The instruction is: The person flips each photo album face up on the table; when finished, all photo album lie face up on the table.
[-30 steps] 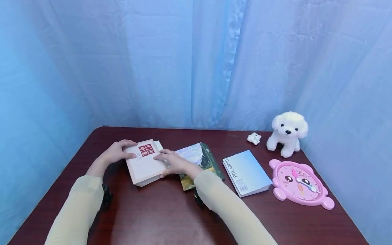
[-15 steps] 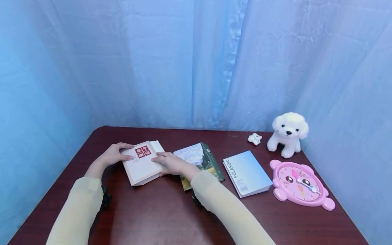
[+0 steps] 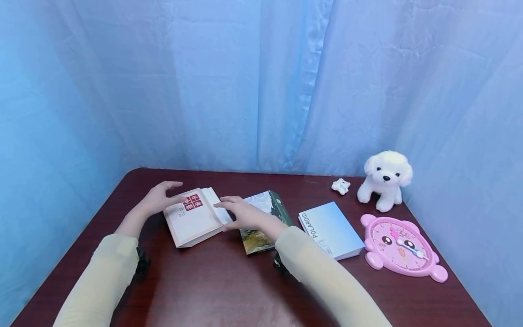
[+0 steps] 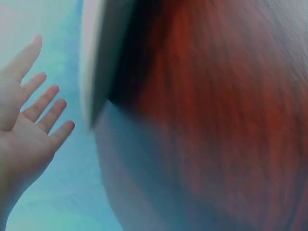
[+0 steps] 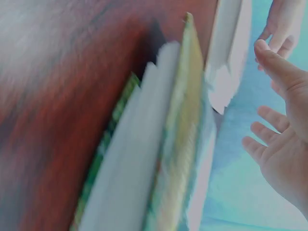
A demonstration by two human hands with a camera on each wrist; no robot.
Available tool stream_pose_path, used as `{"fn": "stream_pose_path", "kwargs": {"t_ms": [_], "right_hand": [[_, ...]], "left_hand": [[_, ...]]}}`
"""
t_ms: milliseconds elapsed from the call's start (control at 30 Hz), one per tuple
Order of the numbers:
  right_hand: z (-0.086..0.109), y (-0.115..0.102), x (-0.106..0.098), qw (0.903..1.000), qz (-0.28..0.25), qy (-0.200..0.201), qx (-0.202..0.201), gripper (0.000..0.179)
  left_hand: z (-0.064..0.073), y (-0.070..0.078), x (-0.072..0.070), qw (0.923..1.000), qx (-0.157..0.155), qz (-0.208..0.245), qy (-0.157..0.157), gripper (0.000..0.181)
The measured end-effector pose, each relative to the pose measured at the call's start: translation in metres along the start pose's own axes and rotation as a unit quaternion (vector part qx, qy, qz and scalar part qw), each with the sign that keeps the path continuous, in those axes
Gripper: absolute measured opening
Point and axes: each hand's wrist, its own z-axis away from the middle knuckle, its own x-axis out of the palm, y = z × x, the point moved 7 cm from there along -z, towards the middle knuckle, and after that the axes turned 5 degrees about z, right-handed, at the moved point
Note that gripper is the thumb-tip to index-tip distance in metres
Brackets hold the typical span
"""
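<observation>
A white book (image 3: 195,218) with a red four-character square on its cover lies at the table's left. Over its left edge is my left hand (image 3: 157,200), fingers spread and apart from the cover; the left wrist view shows that palm (image 4: 29,115) empty beside the book's edge (image 4: 94,72). My right hand (image 3: 245,213) hovers at the book's right side, fingers loose, holding nothing. Beneath the right hand and wrist, partly hidden, lies a book with a painted landscape cover (image 3: 257,238); its pages (image 5: 130,159) face the right wrist camera.
To the right lies a blue-and-white POLAROID album (image 3: 335,227), its lower left corner behind my right sleeve. Beyond it are a pink clock (image 3: 400,245), a white plush dog (image 3: 385,181) and a small white star-shaped item (image 3: 341,186). Blue curtains (image 3: 220,91) hang behind the table.
Both hands held the white book and shifted it slightly left. They have since let go; the right hand has moved right, over the painted-cover book, and the left has lifted off.
</observation>
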Motion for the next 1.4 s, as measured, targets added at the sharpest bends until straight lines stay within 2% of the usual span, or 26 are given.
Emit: {"fn": "stream_pose_path", "kwargs": {"t_ms": [200, 433, 700, 867, 967, 1100, 1267, 1400], "right_hand": [[0.026, 0.009, -0.024, 0.9996, 0.006, 0.025, -0.012, 0.068], [0.054, 0.023, -0.047, 0.9974, 0.014, 0.065, -0.026, 0.065], [0.095, 0.048, -0.062, 0.9953, 0.035, 0.090, 0.002, 0.067], [0.122, 0.063, -0.070, 0.9920, 0.041, 0.119, 0.015, 0.066], [0.138, 0.070, -0.070, 0.9902, 0.038, 0.133, 0.023, 0.067], [0.155, 0.083, -0.061, 0.9892, 0.028, 0.138, 0.040, 0.068], [0.169, 0.100, -0.044, 0.9893, 0.015, 0.134, 0.056, 0.071], [0.173, 0.106, -0.031, 0.9908, 0.011, 0.124, 0.052, 0.077]], "left_hand": [[-0.003, 0.037, 0.002, 0.9995, 0.017, -0.026, 0.009, 0.068], [-0.002, 0.079, 0.008, 0.9975, 0.059, -0.035, 0.021, 0.067], [0.001, 0.120, 0.032, 0.9951, 0.082, -0.047, 0.030, 0.072], [0.003, 0.141, 0.050, 0.9951, 0.087, -0.037, 0.029, 0.073], [0.003, 0.153, 0.063, 0.9948, 0.094, -0.029, 0.026, 0.073], [-0.003, 0.164, 0.083, 0.9941, 0.104, -0.025, 0.013, 0.074], [-0.014, 0.171, 0.108, 0.9926, 0.119, -0.020, -0.014, 0.078], [-0.024, 0.172, 0.125, 0.9911, 0.127, -0.012, -0.039, 0.081]]}}
